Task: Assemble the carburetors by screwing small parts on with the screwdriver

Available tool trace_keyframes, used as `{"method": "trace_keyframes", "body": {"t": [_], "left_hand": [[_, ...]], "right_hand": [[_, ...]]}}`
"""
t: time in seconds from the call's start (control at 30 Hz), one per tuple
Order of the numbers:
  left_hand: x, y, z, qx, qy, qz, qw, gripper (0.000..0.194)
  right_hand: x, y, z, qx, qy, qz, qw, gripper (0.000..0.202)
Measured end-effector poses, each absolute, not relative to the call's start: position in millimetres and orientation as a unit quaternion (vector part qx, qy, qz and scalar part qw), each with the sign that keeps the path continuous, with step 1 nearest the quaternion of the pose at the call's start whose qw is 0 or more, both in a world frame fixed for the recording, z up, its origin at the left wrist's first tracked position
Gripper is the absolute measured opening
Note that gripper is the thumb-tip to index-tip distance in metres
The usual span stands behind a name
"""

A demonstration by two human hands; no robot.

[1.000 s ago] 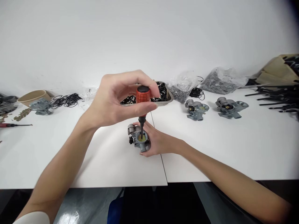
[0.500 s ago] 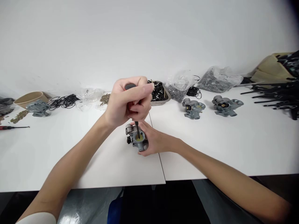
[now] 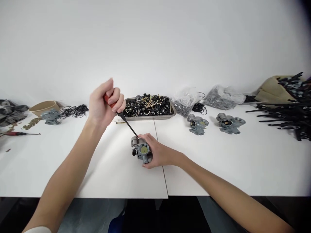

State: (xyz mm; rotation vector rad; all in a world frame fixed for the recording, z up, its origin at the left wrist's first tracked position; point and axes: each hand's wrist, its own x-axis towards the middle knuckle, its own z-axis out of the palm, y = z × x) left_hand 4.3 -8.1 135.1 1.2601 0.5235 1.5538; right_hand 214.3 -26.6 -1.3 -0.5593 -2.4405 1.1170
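My left hand is closed around the red handle of a screwdriver, its dark shaft slanting down to the right. The tip is close to the upper edge of a grey metal carburetor; whether it touches I cannot tell. My right hand wraps the right side of that carburetor and holds it on the table. A yellowish round plate shows inside the carburetor's bore, with a small dark spot at its middle. A black knob sticks out at the carburetor's left.
Behind my hands stands a metal tray of small black parts. Two more carburetors lie to the right, another carburetor at left. A second screwdriver lies far left. Plastic bags and black cables line the back and right.
The screwdriver has come up out of the carburetor's bore, and my left hand has moved left with it, tilting the shaft. My right hand still holds the carburetor. The view has shifted slightly.
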Motion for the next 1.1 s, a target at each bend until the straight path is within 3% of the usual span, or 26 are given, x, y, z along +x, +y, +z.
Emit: {"method": "trace_keyframes", "body": {"t": [0.1, 0.23, 0.37, 0.5, 0.77, 1.1], "left_hand": [[-10.0, -1.0, 96.3, 0.46, 0.279, 0.711, 0.452, 0.04], [-24.2, 5.4, 31.1, 0.404, 0.35, 0.696, 0.479, 0.031], [-32.9, 11.2, -1.7, 0.495, 0.455, 0.593, 0.442, 0.039], [-37.1, 17.0, -8.9, 0.557, 0.509, 0.513, 0.41, 0.038], [-42.0, 18.2, -15.6, 0.609, 0.522, 0.469, 0.371, 0.034], [-41.7, 22.3, -24.9, 0.641, 0.541, 0.439, 0.322, 0.037]], "right_hand": [[214.5, -25.6, -1.4, -0.197, -0.876, 0.392, 0.201, 0.1], [214.6, -21.7, 0.7, -0.184, -0.894, 0.335, 0.233, 0.106], [214.4, -23.1, 6.3, -0.183, -0.9, 0.27, 0.29, 0.071], [211.9, -27.7, 11.0, -0.184, -0.923, 0.174, 0.291, 0.04], [261.4, -58.0, 45.0, -0.259, -0.945, 0.132, 0.152, 0.026], [446.4, -74.1, 46.6, -0.496, -0.851, 0.064, 0.163, 0.022]]}}
